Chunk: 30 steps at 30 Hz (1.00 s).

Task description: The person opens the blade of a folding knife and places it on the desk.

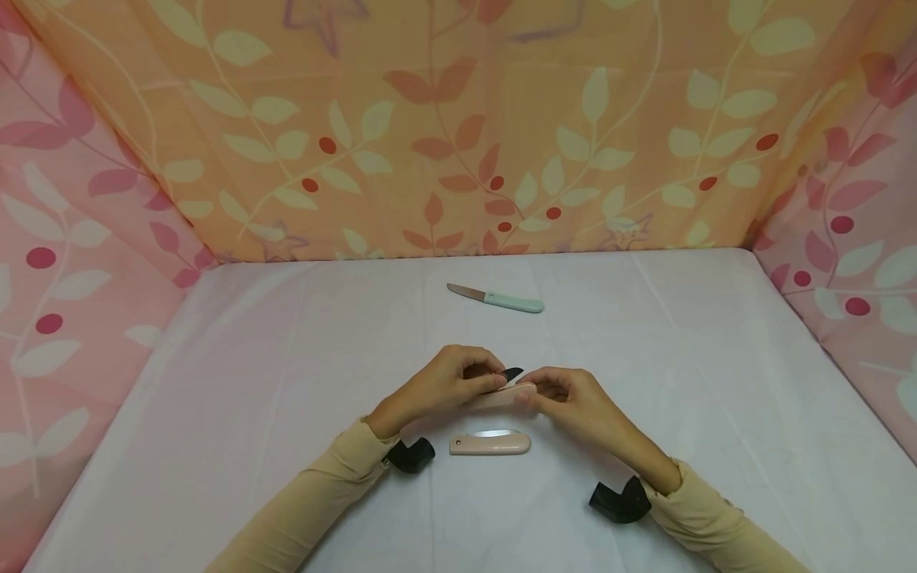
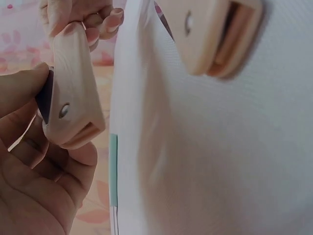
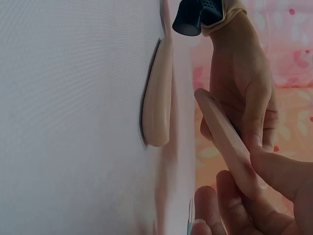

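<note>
A folding knife with a pale pink handle (image 1: 501, 396) is held between both hands above the white cloth. My left hand (image 1: 458, 380) pinches its dark blade (image 2: 45, 98), near the rivet end of the handle. At the other end of the handle, my right hand (image 1: 576, 398) grips it between thumb and fingers. The blade stands partly out from the handle; its exact angle is hard to tell. Below the hands lies a second pink folding knife (image 1: 490, 446), its silvery blade folded along the handle with the edge showing.
Farther back on the cloth lies a knife with a light green handle (image 1: 514, 303), its blade extended to the left. Black camera mounts (image 1: 411, 455) sit at both wrists. Patterned fabric (image 1: 458, 159) encloses the back and sides of the white-covered table (image 1: 286, 342).
</note>
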Available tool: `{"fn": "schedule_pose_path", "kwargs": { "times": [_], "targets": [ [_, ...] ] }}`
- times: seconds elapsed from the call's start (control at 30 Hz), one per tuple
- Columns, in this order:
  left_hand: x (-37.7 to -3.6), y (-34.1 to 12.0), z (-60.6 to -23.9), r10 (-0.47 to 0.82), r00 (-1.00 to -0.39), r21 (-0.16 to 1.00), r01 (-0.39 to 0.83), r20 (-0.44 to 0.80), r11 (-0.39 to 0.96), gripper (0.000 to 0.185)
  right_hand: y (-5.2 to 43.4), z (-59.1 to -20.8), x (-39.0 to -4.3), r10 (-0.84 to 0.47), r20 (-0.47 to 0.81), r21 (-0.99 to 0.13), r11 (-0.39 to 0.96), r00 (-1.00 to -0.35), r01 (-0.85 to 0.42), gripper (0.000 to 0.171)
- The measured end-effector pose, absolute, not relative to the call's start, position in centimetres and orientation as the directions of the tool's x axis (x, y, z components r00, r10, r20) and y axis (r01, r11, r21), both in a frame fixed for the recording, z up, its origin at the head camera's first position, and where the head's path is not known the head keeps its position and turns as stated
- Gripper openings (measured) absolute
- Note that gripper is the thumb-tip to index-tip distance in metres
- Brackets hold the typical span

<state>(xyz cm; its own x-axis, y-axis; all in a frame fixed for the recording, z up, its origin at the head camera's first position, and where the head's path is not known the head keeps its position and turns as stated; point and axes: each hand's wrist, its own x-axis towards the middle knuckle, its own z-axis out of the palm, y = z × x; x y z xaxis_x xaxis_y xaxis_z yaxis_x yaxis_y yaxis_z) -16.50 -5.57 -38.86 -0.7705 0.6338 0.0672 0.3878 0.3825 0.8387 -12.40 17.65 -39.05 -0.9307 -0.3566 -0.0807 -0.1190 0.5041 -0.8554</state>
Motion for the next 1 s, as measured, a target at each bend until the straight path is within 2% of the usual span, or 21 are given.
{"fn": "schedule_pose_path", "kwargs": {
  "times": [0.17, 0.5, 1.0],
  "targets": [
    [-16.47, -5.51, -38.77, 0.635, -0.768, 0.834, 0.398, 0.077, 0.381, 0.014, 17.51, -39.01, -12.32, -0.349, -0.057, -0.846, 0.514, -0.936, -0.14, 0.027],
    [-16.36, -5.38, -38.63, 0.587, -0.788, 0.831, 0.445, 0.186, 0.335, 0.012, 17.84, -39.02, -12.52, -0.35, -0.021, -0.869, 0.47, -0.937, -0.156, 0.024],
    [-16.65, -5.68, -38.36, 0.516, -0.84, 0.858, 0.383, 0.169, 0.343, 0.009, 18.4, -39.08, -12.91, -0.329, -0.021, -0.877, 0.459, -0.944, -0.14, 0.024]
  ]
}}
